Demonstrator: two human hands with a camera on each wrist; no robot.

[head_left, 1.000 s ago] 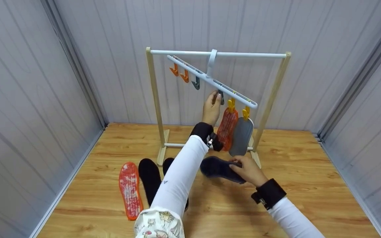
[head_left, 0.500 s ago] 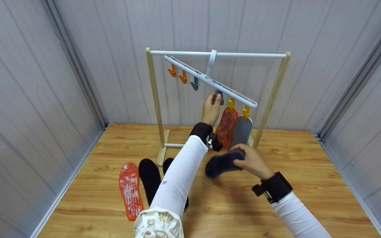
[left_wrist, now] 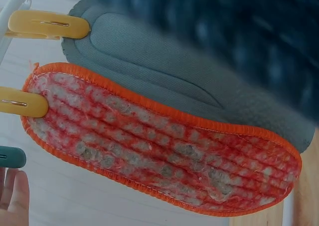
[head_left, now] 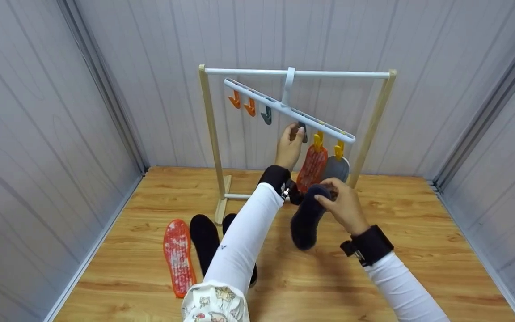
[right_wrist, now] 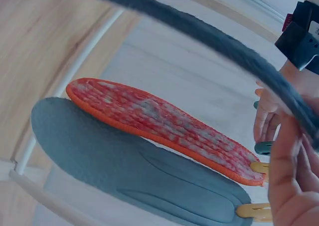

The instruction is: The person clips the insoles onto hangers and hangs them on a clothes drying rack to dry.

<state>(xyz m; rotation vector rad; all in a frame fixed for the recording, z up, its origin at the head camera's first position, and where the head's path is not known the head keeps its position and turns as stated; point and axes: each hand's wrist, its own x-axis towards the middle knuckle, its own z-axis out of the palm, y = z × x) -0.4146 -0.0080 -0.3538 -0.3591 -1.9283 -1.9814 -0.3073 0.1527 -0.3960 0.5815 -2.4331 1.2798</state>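
Observation:
In the head view my left hand [head_left: 289,146] pinches a dark green clip [head_left: 303,134] on the white hanger [head_left: 257,95]. My right hand [head_left: 345,205] holds a dark fuzzy insole [head_left: 305,226] by its upper end; the rest slants down, apart from the clip. Beside that clip, a red insole with orange edging [left_wrist: 164,141] and a grey insole [left_wrist: 144,51] hang from yellow clips [left_wrist: 47,25]. In the right wrist view, the held insole [right_wrist: 209,36] shows edge-on, crossing in front of the hanging pair.
A rack with wooden posts [head_left: 211,134] and a white top rail [head_left: 342,74] carries the hanger. Two orange clips [head_left: 250,107] and another green clip [head_left: 267,116] hang at left. On the wood-look surface lie a red insole [head_left: 179,257] and black insoles [head_left: 204,239], one mostly behind my left arm.
My right hand has risen and turned the dark insole from lying sideways to slanting downward, nearer the hanging insoles. The left hand stays at the green clip; the hanger has swung slightly.

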